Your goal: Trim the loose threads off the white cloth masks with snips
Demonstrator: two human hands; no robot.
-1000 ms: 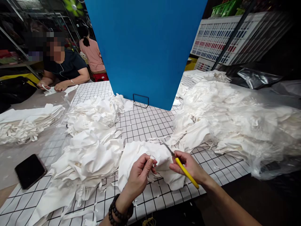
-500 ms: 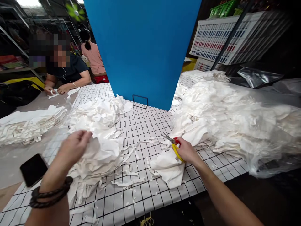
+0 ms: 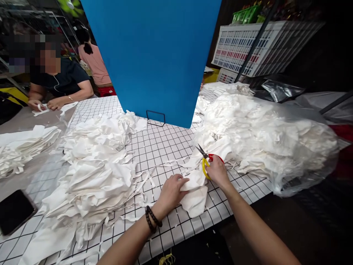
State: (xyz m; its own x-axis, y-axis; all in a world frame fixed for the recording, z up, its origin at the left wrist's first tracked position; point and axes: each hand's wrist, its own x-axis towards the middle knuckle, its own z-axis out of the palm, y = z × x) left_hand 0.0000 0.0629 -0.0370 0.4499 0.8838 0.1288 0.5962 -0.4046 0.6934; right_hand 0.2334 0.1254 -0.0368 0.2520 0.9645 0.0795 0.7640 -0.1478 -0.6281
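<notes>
my left hand (image 3: 171, 191) lay pressed on a white cloth piece (image 3: 194, 195) at the near edge of the gridded table (image 3: 165, 143), fingers curled over its upper fold. my right hand (image 3: 217, 172) sat just beside it, to the right, closed around yellow-handled scissors (image 3: 205, 162) whose blades pointed up and away to the left, shut as far as i could tell. the cloth piece lay between my two hands, its longer side running from the scissors down toward me. the left hand was on it; the right touched only its top edge. a big heap of white pieces (image 3: 261, 136) lay beyond, to the right.
</notes>
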